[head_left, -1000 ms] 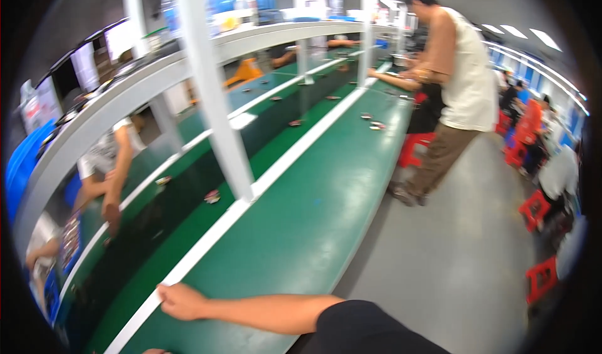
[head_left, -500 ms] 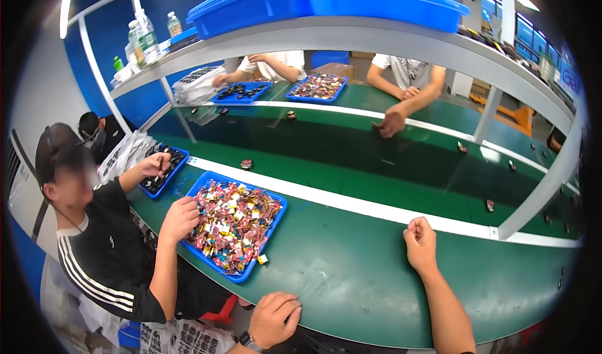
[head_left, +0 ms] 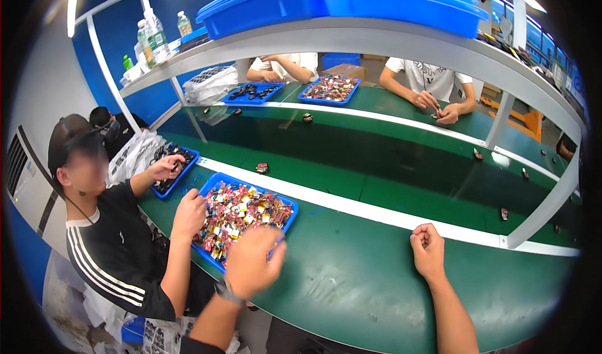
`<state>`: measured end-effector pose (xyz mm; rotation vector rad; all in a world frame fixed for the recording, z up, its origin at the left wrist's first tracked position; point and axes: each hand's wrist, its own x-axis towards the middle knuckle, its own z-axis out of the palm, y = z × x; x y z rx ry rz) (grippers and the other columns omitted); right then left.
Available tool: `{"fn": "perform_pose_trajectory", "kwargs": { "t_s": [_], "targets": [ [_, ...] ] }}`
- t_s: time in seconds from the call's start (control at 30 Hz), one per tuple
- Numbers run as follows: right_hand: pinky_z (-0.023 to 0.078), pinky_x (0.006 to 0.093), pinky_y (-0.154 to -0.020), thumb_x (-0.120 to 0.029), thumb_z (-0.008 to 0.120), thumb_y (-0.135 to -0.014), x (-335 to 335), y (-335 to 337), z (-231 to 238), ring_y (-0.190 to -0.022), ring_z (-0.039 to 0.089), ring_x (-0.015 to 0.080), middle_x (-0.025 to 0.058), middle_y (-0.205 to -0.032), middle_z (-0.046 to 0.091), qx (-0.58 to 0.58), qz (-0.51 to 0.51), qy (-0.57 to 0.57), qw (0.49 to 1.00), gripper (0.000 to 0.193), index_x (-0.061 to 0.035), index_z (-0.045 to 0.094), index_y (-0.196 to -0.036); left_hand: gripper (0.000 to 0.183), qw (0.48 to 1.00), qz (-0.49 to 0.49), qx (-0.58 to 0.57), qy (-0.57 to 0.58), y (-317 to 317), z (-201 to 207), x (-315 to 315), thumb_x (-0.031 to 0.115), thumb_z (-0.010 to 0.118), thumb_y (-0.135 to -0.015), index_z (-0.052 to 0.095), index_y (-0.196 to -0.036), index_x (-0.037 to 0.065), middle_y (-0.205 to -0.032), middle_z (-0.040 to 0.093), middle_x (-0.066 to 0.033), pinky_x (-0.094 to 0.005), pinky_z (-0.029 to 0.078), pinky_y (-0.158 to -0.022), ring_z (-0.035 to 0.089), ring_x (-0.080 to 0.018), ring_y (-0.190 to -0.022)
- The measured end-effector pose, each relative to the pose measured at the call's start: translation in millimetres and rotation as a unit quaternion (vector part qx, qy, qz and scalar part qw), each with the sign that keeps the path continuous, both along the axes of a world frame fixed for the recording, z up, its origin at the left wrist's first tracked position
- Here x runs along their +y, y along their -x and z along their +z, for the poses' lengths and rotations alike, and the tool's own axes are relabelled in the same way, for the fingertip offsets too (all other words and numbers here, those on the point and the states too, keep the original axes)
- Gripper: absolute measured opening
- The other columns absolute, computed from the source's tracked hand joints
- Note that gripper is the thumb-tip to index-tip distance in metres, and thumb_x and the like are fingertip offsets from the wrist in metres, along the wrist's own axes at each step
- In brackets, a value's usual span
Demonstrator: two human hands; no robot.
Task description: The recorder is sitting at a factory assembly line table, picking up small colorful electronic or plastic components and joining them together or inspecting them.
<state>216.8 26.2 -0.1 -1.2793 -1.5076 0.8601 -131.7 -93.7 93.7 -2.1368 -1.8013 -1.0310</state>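
My left hand (head_left: 254, 263), with a watch on its wrist, is raised over the near right corner of a blue tray (head_left: 290, 219). Motion smears its fingers, and nothing can be made out in them. A heap of small red, white and yellow parts (head_left: 241, 213) fills that tray; my hand covers some of it. My right hand (head_left: 428, 250) lies on the green table (head_left: 357, 279) by the white rail, its fingers curled closed, with no object showing in it. Beside the tray, a co-worker's near hand (head_left: 190, 213) is at its left edge, and the other (head_left: 169, 166) holds a small dark piece.
A white rail (head_left: 351, 210) separates the table from a green conveyor belt (head_left: 326, 159) carrying scattered small parts (head_left: 262, 168). Two more people work across it near blue trays (head_left: 329, 89). Overhead runs a shelf (head_left: 351, 31) with blue bins (head_left: 401, 6); its post (head_left: 552, 194) stands at right.
My left hand has lifted from the table's near edge toward the tray. My right hand stays put. The person across the belt has drawn a hand back from it.
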Motion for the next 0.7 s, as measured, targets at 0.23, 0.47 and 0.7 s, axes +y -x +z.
{"fn": "perform_pose_trajectory", "kwargs": {
  "t_s": [0.23,0.47,0.7],
  "targets": [
    [0.042,0.0226,-0.055,-0.002,0.062,-0.086,-1,-1,2,-0.057,0.049,0.0046,-0.0005,-0.065,0.057,0.023,0.011,-0.033,0.999,0.005,-0.0009,0.059,-0.090,0.034,0.968,0.207,0.044,0.139,97,14,184,0.034,0.065,-0.085,0.072,-0.098,0.004,-0.094,0.070,-0.0228,-0.0486,0.054,-0.083,0.067,-0.0410,-0.093],
    [0.045,0.0251,-0.057,-0.006,0.061,-0.086,-1,-2,-3,-0.056,0.052,0.0076,0.0018,-0.063,0.057,0.019,0.026,-0.028,0.999,0.007,-0.0013,0.060,-0.092,0.062,0.883,0.310,0.013,0.353,114,-44,240,0.050,0.073,-0.076,0.070,-0.113,0.000,-0.121,0.066,-0.0234,-0.0422,0.049,-0.100,0.063,-0.0354,-0.115],
    [0.044,0.0261,-0.058,-0.008,0.061,-0.086,-3,-3,8,-0.058,0.052,0.0093,0.0011,-0.065,0.058,0.015,0.027,0.000,1.000,0.008,-0.0014,0.059,-0.091,0.050,0.896,0.337,-0.050,0.286,147,-68,259,0.033,0.080,-0.070,0.072,-0.103,-0.004,-0.113,0.068,-0.0251,-0.0401,0.053,-0.092,0.067,-0.0371,-0.106]
  ]
}}
